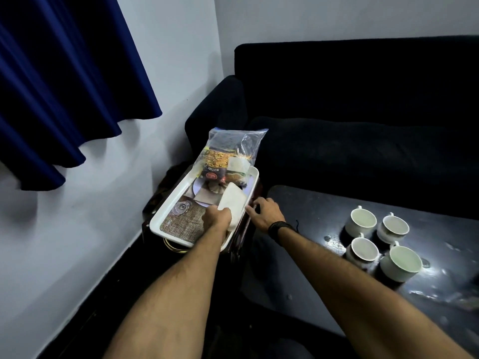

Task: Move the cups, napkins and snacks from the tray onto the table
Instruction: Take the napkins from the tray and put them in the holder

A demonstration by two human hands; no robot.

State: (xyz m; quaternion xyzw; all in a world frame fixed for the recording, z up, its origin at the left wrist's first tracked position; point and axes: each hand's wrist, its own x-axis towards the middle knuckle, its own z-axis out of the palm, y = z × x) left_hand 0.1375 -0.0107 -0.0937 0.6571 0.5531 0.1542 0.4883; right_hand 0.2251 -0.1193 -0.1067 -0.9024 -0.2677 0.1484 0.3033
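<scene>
The left hand (217, 217) is closed around the near end of a white stack of folded paper napkins (231, 201), thumb on top and fingers hidden beneath, holding it tilted above the near right part of the white rectangular plastic tray (166, 206); whether the stack's far end touches the tray cannot be told. The right hand (264, 212) hangs just beside the tray's right rim with fingers loosely spread and curled, holding nothing, a dark band around its wrist. At the tray's far end lies a clear plastic snack bag (228, 156) with a dark label reading "MIXTURE", its top reaching past the rim; a second packet under it is mostly covered and hard to make out. The tray floor carries a printed picture, partly hidden by the bag and the napkins. What holds the tray up is dark and largely concealed, only a glint of gold ring showing under the near edge. On the glossy black low table (311, 203) to the right stand four white ceramic cups (381, 242), grouped closely, upright, some handles out of sight. A dark sofa (363, 99) behind merges into shadow, and a blue curtain (64, 73) is cut off at the top left.
</scene>
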